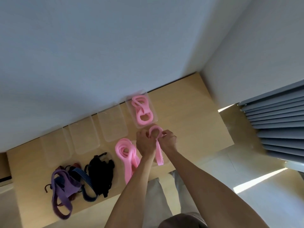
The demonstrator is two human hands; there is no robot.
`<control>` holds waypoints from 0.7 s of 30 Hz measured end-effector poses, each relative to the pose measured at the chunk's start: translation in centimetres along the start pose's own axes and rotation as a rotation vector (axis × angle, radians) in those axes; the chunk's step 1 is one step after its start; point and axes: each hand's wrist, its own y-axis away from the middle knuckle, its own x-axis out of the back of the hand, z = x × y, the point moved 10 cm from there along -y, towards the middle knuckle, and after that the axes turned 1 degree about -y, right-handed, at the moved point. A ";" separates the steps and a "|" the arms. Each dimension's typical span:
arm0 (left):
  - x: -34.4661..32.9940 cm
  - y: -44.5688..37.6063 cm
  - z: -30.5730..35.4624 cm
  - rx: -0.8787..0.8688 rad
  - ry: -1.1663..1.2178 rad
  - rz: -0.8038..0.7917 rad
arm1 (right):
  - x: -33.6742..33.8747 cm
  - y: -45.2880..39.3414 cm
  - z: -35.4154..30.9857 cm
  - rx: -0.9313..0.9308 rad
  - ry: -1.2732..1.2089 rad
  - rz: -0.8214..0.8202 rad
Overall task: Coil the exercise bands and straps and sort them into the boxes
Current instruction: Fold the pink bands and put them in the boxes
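Both my hands grip one pink band (156, 129) above the wooden table (194, 122). My left hand (145, 142) and my right hand (169, 139) pinch its looped top, and its free end (159, 155) hangs down between my wrists. A clear box (154, 116) just beyond my hands holds coiled pink bands (142, 111). Another pink band (125, 155) lies loose on the table left of my left forearm. Further left lie a black strap bundle (102, 171), a blue striped strap (82, 175) and a purple band (63, 186).
Three clear boxes (113, 122) (83, 137) (54, 150) with nothing in them stand in a row along the wall, left of the pink one. The table ends near my legs at the front. A grey curtain (276, 125) hangs at the right.
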 end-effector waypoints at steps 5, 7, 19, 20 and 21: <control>-0.5 0.2 0.3 0.025 0.191 -0.061 | 1.5 -0.1 -0.8 0.034 -0.060 0.051; -0.9 0.0 -0.1 0.047 0.230 -0.097 | 1.7 -0.1 -1.3 0.082 -0.034 0.054; -2.8 -0.7 2.3 -0.068 -0.064 -0.242 | 1.8 -1.0 -1.1 0.161 0.083 0.081; -2.9 -0.6 2.4 -0.069 -0.047 -0.265 | 2.1 -0.9 -1.1 0.158 0.070 0.087; -2.9 -0.3 2.6 -0.070 -0.013 -0.283 | 2.4 -0.7 -1.2 0.160 0.048 0.094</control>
